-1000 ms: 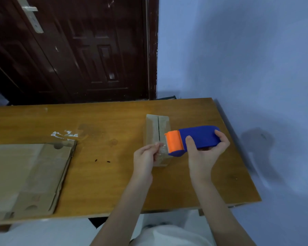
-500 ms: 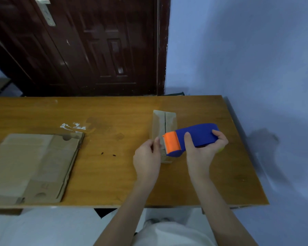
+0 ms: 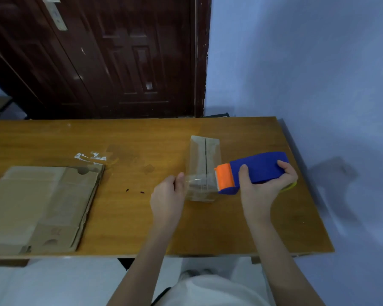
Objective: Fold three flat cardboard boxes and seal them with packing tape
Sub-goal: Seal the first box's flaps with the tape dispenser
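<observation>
One small cardboard box (image 3: 205,166) stands folded on the wooden table (image 3: 142,140), toward its right side, with the centre seam between its top flaps showing dark along most of its length, so the lengthwise seal looks not yet laid. The right hand (image 3: 264,188) is wrapped around the blue and orange tape dispenser (image 3: 250,172), thumb on its near face and fingers curled over the far end, its orange mouth just at the box's right edge. The left hand (image 3: 168,195) pinches the free end of a clear strip of packing tape (image 3: 199,181) that stretches from the dispenser across the near part of the box; whether the strip already sticks to the cardboard I cannot tell. At the left of the table lies a stack of flat cardboard boxes (image 3: 42,206), unfolded and well apart from both hands. By this showing the work is in its early part: the first box is shaped and its taping in hand, while the flat ones have yet to be folded and sealed
</observation>
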A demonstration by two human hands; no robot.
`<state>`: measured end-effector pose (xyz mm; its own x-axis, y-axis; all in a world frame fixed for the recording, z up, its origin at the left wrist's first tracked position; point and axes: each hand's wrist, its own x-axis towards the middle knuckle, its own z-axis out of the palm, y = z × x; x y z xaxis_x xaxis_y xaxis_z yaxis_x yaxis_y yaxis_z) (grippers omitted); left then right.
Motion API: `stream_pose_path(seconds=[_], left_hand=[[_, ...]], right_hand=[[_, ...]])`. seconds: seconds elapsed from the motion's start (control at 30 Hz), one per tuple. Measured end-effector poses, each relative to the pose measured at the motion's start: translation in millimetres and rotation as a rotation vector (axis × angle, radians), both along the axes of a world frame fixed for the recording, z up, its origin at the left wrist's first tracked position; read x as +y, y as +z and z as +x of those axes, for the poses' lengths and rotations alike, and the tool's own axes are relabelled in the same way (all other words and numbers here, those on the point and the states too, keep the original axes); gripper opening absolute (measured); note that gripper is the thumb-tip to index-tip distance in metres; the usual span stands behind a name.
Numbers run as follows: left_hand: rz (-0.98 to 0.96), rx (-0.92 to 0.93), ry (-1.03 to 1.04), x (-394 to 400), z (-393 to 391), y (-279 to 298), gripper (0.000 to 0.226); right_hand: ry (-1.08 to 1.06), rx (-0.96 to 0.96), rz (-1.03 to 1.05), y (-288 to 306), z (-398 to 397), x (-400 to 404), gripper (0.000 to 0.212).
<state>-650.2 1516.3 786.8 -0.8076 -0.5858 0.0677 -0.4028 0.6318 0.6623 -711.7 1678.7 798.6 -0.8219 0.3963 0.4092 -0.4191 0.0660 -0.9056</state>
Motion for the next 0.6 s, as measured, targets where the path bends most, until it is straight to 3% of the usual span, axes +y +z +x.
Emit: stream_pose_path(seconds=[0.33,0.6], left_hand=[[-0.129,-0.163,-0.031,-22,-20,-20,0.044],[-0.115,-0.171,-0.060,-28,-30,-32,0.047]], right_hand=[[0.098,0.016,0.305,-21,12,-25,0.063],[0.132,-0.100,0.322,-37,2,-30,0.064]])
